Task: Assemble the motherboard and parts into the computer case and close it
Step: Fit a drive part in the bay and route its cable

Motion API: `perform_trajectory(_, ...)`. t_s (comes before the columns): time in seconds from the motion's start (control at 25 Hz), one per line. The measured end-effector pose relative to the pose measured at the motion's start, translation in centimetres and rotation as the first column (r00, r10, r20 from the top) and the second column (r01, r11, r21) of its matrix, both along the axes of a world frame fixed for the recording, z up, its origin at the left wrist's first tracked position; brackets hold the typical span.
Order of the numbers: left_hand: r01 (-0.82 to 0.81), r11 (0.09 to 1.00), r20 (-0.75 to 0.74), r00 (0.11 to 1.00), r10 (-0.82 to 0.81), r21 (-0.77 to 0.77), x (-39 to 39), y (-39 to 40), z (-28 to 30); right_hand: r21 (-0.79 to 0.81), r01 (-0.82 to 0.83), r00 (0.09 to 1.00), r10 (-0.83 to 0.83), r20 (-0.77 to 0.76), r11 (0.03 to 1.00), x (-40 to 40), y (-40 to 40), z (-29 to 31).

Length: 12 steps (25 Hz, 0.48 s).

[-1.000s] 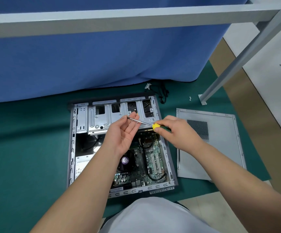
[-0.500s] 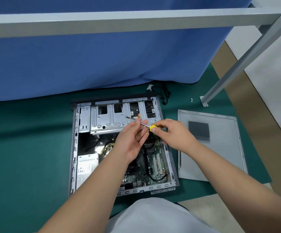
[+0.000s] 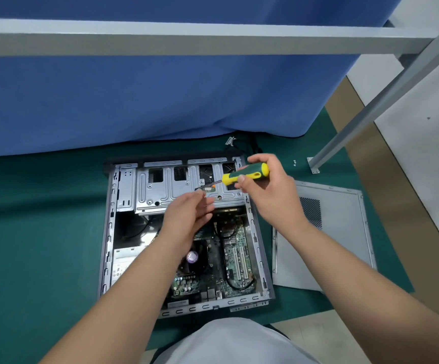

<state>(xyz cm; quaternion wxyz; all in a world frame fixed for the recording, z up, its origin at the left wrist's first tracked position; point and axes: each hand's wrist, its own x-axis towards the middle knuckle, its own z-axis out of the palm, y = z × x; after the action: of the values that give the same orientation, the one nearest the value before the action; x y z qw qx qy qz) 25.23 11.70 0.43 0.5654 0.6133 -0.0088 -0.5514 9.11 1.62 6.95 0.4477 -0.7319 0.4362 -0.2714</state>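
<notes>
Head-worn camera looks steeply down, close above the open computer case (image 3: 186, 232).

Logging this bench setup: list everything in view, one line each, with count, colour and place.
computer case: one, grey metal, open, lying on the mat
motherboard: one, green, inside the case
drive cage: one, silver, far end of the case
side panel: one, grey, flat on the mat, right of the case
screwdriver: one, green and yellow handle, over the drive cage
mat: one, dark green
cloth: one, blue, behind the case
left hand: over the case, at the screwdriver tip
right hand: grips the screwdriver handle
</notes>
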Motion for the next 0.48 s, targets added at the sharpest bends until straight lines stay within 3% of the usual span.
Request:
perform_trajectory(0.04, 0.052, 0.998, 0.221, 0.973, -0.060, 0.042, 0.8, 0.3, -0.2, -0.050, -0.002, 0.999, 0.000, -0.040, 0.999, 0.2, -0.8, 0.4)
perform_trajectory(0.08, 0.095, 0.992, 0.441, 0.889, -0.121, 0.080, 1.7, 0.6, -0.4, -0.091, -0.004, 0.996, -0.003, -0.085, 0.996, 0.6, -1.7, 0.7)
perform_trajectory(0.12, 0.134, 0.985, 0.625, 0.762, -0.171, 0.106, 2.7, 0.8, -0.7, -0.118, -0.013, 0.992, -0.002, -0.128, 0.993, 1.0, -2.5, 1.1)
perform_trajectory(0.2, 0.236, 0.952, 0.850, 0.443, -0.285, 0.196, 5.1, 1.0, -1.5, -0.141, -0.058, 0.979, 0.029, -0.200, 0.988, 2.0, -3.8, 1.7)
perform_trajectory(0.24, 0.298, 0.904, 0.883, 0.266, -0.386, 0.306, 6.3, 1.1, -2.3, -0.146, -0.088, 0.972, 0.052, -0.230, 0.985, 2.4, -4.3, 1.9)
perform_trajectory(0.32, 0.378, 0.731, 0.793, -0.012, -0.609, 0.568, 7.9, 1.4, -3.8, -0.165, -0.147, 0.955, 0.096, -0.281, 0.975, 3.2, -5.0, 2.2)
perform_trajectory(0.4, 0.391, 0.589, 0.677, -0.134, -0.724, 0.707, 8.4, 1.8, -5.2, -0.190, -0.202, 0.937, 0.133, -0.323, 0.961, 3.9, -5.4, 2.4)
perform_trajectory(0.48, 0.382, 0.565, 0.654, -0.157, -0.740, 0.732, 8.4, 2.0, -6.2, -0.193, -0.236, 0.927, 0.161, -0.338, 0.952, 4.4, -5.6, 2.3)
